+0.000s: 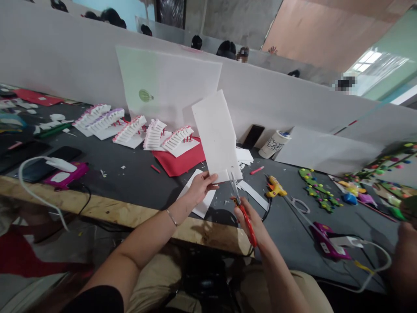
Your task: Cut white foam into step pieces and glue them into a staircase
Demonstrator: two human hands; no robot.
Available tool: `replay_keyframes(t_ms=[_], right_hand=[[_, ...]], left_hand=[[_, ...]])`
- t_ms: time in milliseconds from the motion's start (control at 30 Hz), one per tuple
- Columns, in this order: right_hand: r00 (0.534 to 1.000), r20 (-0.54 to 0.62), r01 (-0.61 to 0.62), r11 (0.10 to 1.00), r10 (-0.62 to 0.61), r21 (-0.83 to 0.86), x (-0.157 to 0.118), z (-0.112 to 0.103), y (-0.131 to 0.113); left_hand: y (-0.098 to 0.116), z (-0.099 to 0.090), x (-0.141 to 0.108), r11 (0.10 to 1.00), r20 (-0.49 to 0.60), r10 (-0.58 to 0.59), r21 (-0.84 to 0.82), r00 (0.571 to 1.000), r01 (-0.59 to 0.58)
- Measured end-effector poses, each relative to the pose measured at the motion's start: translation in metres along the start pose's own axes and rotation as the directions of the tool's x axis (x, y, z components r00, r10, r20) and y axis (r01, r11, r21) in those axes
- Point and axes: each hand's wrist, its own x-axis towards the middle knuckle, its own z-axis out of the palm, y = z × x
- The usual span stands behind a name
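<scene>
Entry one, as I am reading it through the head camera: a sheet of white paper (pixel 215 134), being held up in the air over the front of the dark tabletop (pixel 137 174). Its long axis is running nearly upright, leaning away from the person and slightly to the left.

Entry two: the left hand (pixel 200 187), closed around the sheet's lower part, with the fingers pinching it and a metal bangle (pixel 172 217) sitting on the wrist.

Entry three: the right hand (pixel 249 219), closed through the handles of red-handled scissors (pixel 243 204). The blades are pointing up and slightly left, and their tips are reaching the sheet's lower edge.

Step in hand, as I am judging it: cutting the sheet. I cannot tell how far the blades are parted. The work is calling for the left hand to keep the sheet steady against the blades.

Other entries I am listing: white paper stair models (pixel 130 130) lying in a row, a piece of red paper (pixel 177 158), a phone (pixel 253 136), a white cup (pixel 274 144), and a yellow glue gun (pixel 276 187).
</scene>
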Motion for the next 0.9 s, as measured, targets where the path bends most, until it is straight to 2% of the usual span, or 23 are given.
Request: replay_keyframes(t_ms=[200,400,600,900], right_hand=[[1.000,-0.025,-0.015,1.000,0.015,-0.008,0.0003,0.0039,-0.0021],[0.999,-0.032,-0.003,0.999,0.001,-0.053,-0.0013,0.0031,0.0047],[1.000,-0.020,-0.014,1.000,0.014,-0.013,-0.0038,0.0062,0.0034],[0.996,-0.086,-0.022,0.992,0.011,-0.122,-0.0061,0.0095,-0.0044]], left_hand=[[-0.0035,0.0045,-0.0052,0.999,0.039,0.000,0.053,0.999,-0.002],[-0.0058,0.0066,-0.0071,0.996,0.008,0.043,0.076,0.999,-0.044],[-0.0070,0.0088,-0.0091,0.993,0.028,0.051,0.101,0.998,-0.054],[-0.0075,0.0100,-0.0109,0.994,0.022,0.015,0.111,1.000,-0.017]])
